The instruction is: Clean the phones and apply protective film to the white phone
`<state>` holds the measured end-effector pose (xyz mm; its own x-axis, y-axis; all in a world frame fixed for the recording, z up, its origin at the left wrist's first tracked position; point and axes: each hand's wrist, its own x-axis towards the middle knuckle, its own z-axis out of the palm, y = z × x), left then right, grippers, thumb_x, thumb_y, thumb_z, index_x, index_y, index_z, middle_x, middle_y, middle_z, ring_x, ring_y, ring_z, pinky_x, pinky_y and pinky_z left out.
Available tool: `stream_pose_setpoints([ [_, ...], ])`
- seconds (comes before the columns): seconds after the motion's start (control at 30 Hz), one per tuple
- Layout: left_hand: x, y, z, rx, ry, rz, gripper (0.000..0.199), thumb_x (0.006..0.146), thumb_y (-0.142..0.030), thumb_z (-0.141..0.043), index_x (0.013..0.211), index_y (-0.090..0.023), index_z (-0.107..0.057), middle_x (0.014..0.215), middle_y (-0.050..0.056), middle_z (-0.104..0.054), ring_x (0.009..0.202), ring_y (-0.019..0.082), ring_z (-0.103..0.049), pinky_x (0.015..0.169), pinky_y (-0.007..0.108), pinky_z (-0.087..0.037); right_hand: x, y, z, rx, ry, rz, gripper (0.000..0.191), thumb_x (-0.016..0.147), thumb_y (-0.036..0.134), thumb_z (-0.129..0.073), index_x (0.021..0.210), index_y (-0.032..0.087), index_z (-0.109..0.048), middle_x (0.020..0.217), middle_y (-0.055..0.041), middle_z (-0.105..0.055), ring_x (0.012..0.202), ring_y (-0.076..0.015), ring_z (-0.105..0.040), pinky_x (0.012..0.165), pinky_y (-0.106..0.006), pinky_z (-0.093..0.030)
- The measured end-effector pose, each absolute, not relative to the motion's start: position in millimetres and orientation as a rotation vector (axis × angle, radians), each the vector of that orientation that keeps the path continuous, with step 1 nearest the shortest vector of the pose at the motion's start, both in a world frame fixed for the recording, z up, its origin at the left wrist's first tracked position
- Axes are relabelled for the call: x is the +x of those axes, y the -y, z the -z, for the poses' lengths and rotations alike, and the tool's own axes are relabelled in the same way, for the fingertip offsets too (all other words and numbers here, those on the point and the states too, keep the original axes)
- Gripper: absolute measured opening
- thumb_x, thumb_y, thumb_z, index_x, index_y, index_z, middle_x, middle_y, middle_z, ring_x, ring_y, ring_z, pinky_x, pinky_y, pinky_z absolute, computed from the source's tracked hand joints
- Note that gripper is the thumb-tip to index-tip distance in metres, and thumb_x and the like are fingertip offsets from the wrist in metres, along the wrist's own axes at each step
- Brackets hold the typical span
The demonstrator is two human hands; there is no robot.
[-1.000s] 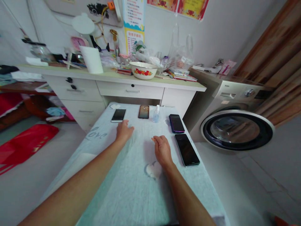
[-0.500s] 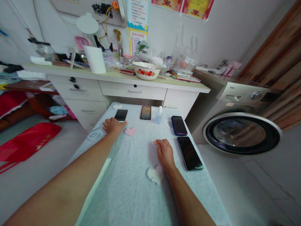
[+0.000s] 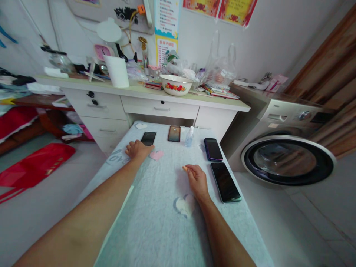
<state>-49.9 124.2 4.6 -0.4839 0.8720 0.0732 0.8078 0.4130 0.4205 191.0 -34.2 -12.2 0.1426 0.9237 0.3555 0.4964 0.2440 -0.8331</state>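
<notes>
At the far left of the cloth-covered table, my left hand [image 3: 138,150] has its fingers and thumb on the near edge of a dark-screened smartphone [image 3: 149,138]. Part of that edge is hidden by the hand. My right hand [image 3: 197,180] is over the middle right, fingers pinched on a small orange piece [image 3: 185,168] whose kind I cannot make out. To its right lie a black smartphone [image 3: 226,182] and, farther back, a dark smartphone with a purplish edge [image 3: 213,149]. A brown-toned phone [image 3: 174,134] and a small clear spray bottle [image 3: 189,137] are at the far end.
The table's patterned cloth [image 3: 155,207] runs up to a white desk [image 3: 217,120]. On the desk stand a flowered enamel bowl [image 3: 176,85], a white bin-like container [image 3: 116,72] and plastic bags [image 3: 221,72]. A washing machine [image 3: 278,122] is on the right, a red bag [image 3: 36,165] on the left floor.
The phone at my left hand has shifted slightly right and toward me, with the hand moving along. My right hand stays nearly in place. The view has turned slightly.
</notes>
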Motion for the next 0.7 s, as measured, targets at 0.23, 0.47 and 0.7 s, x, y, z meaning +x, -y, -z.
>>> stream_pose_setpoints([
  [0.23, -19, -69, -13, 1.714, -2.426, -0.448, 0.075, 0.06, -0.069, -0.058, 0.108, -0.013, -0.056, 0.118, 0.022, -0.054, 0.114, 0.041, -0.046, 0.092, 0.049, -0.035, 189, 36, 13, -1.359, 1.49, -0.569, 0.022, 0.089, 0.026, -0.048, 0.095, 0.019, -0.068, 0.089, -0.006, -0.064, 0.086, -0.0168, -0.06, 0.08, -0.028, -0.047],
  [0.47, 10, -9, -19, 2.052, -2.264, -0.339, 0.069, 0.066, -0.063, -0.054, 0.116, -0.014, -0.054, 0.115, 0.018, -0.057, 0.108, 0.036, -0.049, 0.087, 0.044, -0.035, 191, 35, 17, -1.37, 1.492, -0.54, 0.021, 0.088, 0.026, -0.05, 0.095, 0.019, -0.068, 0.089, -0.0054, -0.064, 0.086, -0.0165, -0.06, 0.081, -0.028, -0.046],
  [0.7, 22, 32, -24, 2.208, -2.157, -0.299, 0.062, 0.066, -0.064, -0.058, 0.105, -0.016, -0.056, 0.106, 0.014, -0.059, 0.104, 0.033, -0.05, 0.086, 0.041, -0.033, 189, 36, 13, -1.379, 1.497, -0.547, 0.02, 0.088, 0.025, -0.05, 0.095, 0.019, -0.068, 0.089, -0.0055, -0.064, 0.085, -0.0162, -0.061, 0.08, -0.027, -0.047],
])
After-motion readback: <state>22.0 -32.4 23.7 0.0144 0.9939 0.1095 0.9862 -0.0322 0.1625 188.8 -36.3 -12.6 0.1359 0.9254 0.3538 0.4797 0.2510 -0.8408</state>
